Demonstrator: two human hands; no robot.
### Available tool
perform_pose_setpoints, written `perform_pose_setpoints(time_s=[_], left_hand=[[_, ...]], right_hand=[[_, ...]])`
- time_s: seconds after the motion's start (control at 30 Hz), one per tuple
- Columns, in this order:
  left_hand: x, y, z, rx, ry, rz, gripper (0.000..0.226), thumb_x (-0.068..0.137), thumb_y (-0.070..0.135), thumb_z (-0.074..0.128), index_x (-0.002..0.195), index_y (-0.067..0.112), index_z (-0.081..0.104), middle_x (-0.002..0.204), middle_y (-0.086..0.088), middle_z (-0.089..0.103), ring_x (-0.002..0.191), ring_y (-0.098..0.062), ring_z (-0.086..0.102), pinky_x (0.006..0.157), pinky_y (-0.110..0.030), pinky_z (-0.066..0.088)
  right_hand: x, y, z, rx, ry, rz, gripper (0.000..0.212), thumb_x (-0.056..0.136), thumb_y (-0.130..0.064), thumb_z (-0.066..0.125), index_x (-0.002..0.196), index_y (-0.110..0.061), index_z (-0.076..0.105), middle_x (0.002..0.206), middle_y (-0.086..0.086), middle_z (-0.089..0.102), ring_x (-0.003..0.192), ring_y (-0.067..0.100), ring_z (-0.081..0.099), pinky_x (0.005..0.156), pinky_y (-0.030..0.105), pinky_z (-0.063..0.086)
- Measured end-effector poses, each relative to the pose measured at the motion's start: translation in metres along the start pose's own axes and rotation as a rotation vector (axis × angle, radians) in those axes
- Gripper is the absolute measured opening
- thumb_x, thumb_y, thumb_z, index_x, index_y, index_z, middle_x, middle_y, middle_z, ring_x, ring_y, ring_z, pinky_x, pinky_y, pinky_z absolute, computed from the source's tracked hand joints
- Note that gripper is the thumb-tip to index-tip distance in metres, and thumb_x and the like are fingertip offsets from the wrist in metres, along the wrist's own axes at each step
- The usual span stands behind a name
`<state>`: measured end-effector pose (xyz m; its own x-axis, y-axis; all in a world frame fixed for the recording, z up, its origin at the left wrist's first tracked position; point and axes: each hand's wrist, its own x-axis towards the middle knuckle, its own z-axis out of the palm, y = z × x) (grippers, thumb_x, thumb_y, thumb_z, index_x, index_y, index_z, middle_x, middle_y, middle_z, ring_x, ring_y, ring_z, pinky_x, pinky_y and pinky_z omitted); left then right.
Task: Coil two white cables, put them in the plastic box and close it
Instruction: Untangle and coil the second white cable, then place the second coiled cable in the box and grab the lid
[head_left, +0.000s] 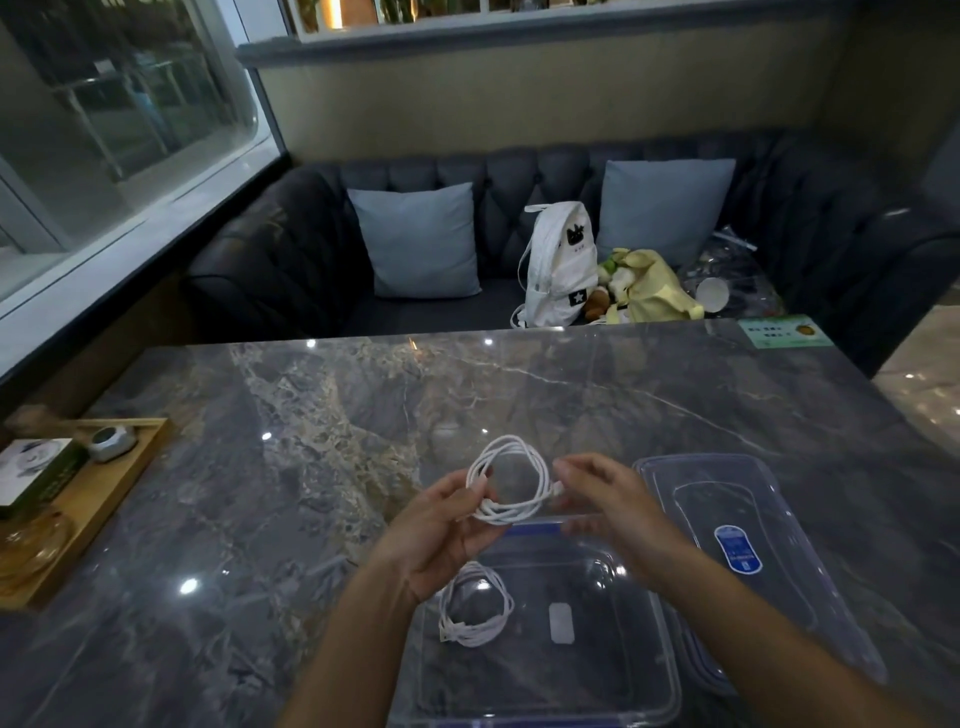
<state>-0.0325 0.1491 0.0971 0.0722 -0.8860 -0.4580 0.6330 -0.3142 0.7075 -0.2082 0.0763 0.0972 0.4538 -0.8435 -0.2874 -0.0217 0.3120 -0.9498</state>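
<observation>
White coiled cable (506, 480): pinched by left hand (441, 525)
Right hand (608, 499): beside coil, grip unclear
Second white coil (475, 605): in clear plastic box (545, 680)

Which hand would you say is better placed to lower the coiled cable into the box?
Left. The left hand already grips the coiled cable right by the open box, where another cable lies; the right hand, blurred, is only at the coil's loose end.
</observation>
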Motion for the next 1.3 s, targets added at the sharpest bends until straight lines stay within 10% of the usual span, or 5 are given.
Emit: perform_pose_setpoints(time_s=[0.37,0.57,0.8,0.97,1.3], left_hand=[[0.001,-0.033,-0.001,0.438,0.175,-0.063,0.016,0.09,0.001,0.051,0.101,-0.004,0.061,0.088,-0.021,0.063,0.072,-0.028,0.063,0.062,-0.038,0.057],[0.01,-0.059,-0.003,0.551,0.269,-0.15,0.01,0.09,-0.001,0.051,0.085,-0.003,0.058,0.087,-0.024,0.06,0.08,-0.034,0.062,0.066,-0.042,0.059],[0.02,-0.086,-0.009,0.826,0.314,-0.153,0.03,0.084,0.001,0.059,0.056,0.012,0.059,0.048,-0.004,0.059,0.042,-0.015,0.058,0.044,-0.03,0.05],[0.027,-0.088,-0.01,1.004,0.32,-0.157,0.014,0.079,0.004,0.057,0.079,-0.004,0.068,0.082,-0.028,0.07,0.073,-0.035,0.068,0.073,-0.048,0.057],[0.034,-0.092,-0.01,1.442,0.362,0.02,0.015,0.079,0.019,0.062,0.09,0.009,0.066,0.096,-0.013,0.071,0.093,-0.028,0.065,0.076,-0.033,0.047]], right_hand=[[-0.006,0.035,-0.002,-0.225,0.087,0.157,0.02,0.082,-0.003,0.062,0.065,-0.01,0.056,0.054,0.007,0.054,0.044,0.016,0.05,0.033,0.019,0.039],[0.002,0.057,-0.005,-0.652,0.129,0.153,0.037,0.081,-0.006,0.059,0.048,-0.015,0.046,0.057,0.012,0.05,0.055,0.02,0.048,0.05,0.028,0.038],[0.01,0.074,-0.003,-0.983,0.025,0.282,0.011,0.084,-0.013,0.045,0.082,-0.008,0.055,0.099,0.019,0.063,0.092,0.03,0.058,0.069,0.027,0.037],[0.018,0.08,-0.001,-1.12,-0.007,0.298,0.021,0.084,-0.013,0.048,0.098,-0.001,0.058,0.109,0.02,0.064,0.099,0.033,0.06,0.07,0.027,0.039],[0.024,0.086,0.002,-1.37,-0.055,0.31,0.023,0.087,-0.012,0.049,0.107,-0.002,0.056,0.118,0.017,0.06,0.105,0.032,0.058,0.081,0.034,0.045]])
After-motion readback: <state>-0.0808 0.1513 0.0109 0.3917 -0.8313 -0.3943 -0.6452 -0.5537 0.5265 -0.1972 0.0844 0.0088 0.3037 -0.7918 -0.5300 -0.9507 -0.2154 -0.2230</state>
